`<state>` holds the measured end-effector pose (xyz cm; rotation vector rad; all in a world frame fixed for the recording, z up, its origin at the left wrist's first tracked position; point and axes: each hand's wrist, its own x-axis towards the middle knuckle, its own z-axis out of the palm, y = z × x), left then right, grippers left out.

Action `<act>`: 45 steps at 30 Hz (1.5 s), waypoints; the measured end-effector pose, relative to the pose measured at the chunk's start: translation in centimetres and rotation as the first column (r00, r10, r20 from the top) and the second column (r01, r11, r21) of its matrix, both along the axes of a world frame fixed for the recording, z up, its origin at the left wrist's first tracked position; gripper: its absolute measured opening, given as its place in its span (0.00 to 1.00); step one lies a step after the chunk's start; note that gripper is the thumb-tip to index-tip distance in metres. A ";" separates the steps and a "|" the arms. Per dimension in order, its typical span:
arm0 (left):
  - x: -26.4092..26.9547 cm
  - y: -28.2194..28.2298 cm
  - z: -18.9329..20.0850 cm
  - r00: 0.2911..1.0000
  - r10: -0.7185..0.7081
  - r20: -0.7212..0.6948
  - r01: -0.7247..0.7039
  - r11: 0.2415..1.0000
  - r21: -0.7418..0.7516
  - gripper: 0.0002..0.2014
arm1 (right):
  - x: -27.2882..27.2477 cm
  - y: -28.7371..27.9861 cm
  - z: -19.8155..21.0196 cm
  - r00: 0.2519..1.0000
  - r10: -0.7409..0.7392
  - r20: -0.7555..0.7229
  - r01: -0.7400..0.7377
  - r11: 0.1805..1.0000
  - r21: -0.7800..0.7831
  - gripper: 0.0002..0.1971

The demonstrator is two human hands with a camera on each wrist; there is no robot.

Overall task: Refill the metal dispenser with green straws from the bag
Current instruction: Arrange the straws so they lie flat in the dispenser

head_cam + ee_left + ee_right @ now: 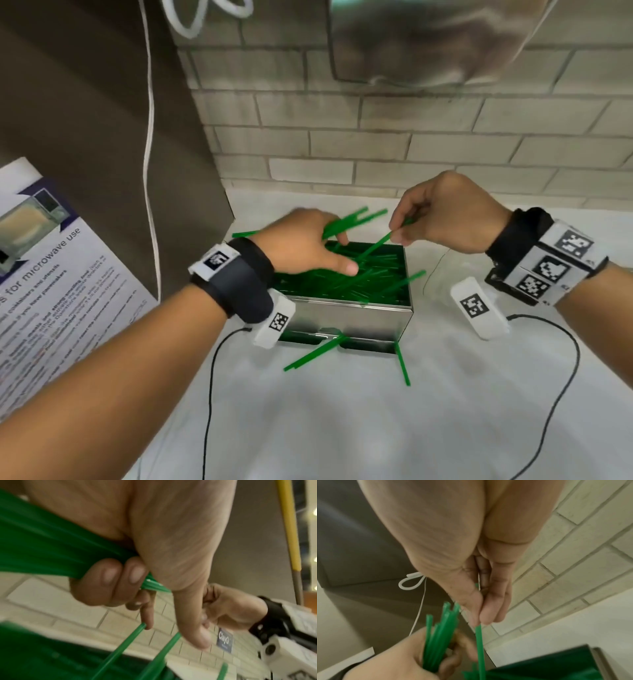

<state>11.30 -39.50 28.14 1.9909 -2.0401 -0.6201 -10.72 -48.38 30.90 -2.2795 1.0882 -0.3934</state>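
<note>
The left hand (305,241) is gripping a bundle of green straws (346,222) in curled fingers (109,577), thumb extended, over the left side of the metal dispenser (342,318); the right hand (445,214) is pinching a single straw (376,245) between thumb and fingertips (489,615), its lower end reaching into the heaped bin; judged best practice is aligning each straw parallel before lowering, since crossed straws (394,284) are jamming and loose straws (315,354) are lying near the front slot.
</note>
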 end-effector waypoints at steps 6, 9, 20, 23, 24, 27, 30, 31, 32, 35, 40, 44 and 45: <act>-0.5 -1.2 -2.9 0.992 -0.008 -0.123 -0.001 0.997 -0.073 0.21 | 0.5 1.2 -1.1 0.974 0.009 0.224 -0.034 0.994 0.108 0.07; -0.3 -1.6 -2.5 0.979 0.017 -0.202 -0.040 0.993 -0.111 0.15 | 1.4 1.9 -1.4 0.909 0.010 0.416 -0.098 0.977 0.191 0.10; 2.8 -0.8 0.7 0.782 0.042 -0.622 -0.300 0.900 -0.317 0.24 | 3.3 1.9 -8.6 0.892 0.282 -0.352 -0.295 0.955 0.019 0.17; 3.1 -0.6 1.5 0.735 -0.001 -0.678 -0.324 0.878 -0.353 0.22 | 3.9 1.8 -8.3 0.871 0.318 -0.374 -0.338 0.941 0.012 0.15; 3.2 -0.6 1.8 0.703 -0.014 -0.711 -0.328 0.881 -0.342 0.21 | 4.0 1.8 -8.3 0.874 0.330 -0.357 -0.340 0.940 0.038 0.15; 3.5 -0.3 2.4 0.637 -0.047 -0.769 -0.309 0.899 -0.311 0.18 | 4.1 1.7 -8.0 0.908 0.317 -0.273 -0.294 0.948 0.123 0.15; 3.7 0.2 2.9 0.652 -0.076 -0.755 -0.280 0.901 -0.332 0.17 | 4.0 1.8 -7.7 0.920 0.340 -0.198 -0.294 0.928 0.228 0.21; 3.8 0.3 3.1 0.643 -0.079 -0.762 -0.281 0.901 -0.331 0.17 | 4.2 1.8 -7.7 0.911 0.360 -0.199 -0.312 0.921 0.234 0.23; 3.8 0.4 3.4 0.621 -0.084 -0.780 -0.291 0.899 -0.328 0.18 | 4.3 1.8 -7.7 0.912 0.365 -0.189 -0.315 0.916 0.247 0.24; 3.7 0.4 4.7 0.525 -0.095 -0.846 -0.377 0.865 -0.331 0.21 | 4.8 1.5 -7.6 0.955 0.281 -0.095 -0.247 0.930 0.272 0.17; 3.5 0.1 4.9 0.478 0.008 -0.878 -0.438 0.869 -0.230 0.21 | 5.7 1.3 -7.4 0.984 0.173 -0.039 -0.163 0.969 0.185 0.15; 3.5 0.2 2.7 0.732 0.194 -0.654 -0.329 0.940 -0.090 0.18 | 6.0 1.4 -7.6 0.993 0.118 -0.001 -0.116 0.979 0.166 0.09; 3.5 0.2 1.9 0.823 0.209 -0.528 -0.287 0.955 -0.070 0.18 | 6.1 1.4 -7.6 0.995 0.099 0.013 -0.100 0.981 0.165 0.08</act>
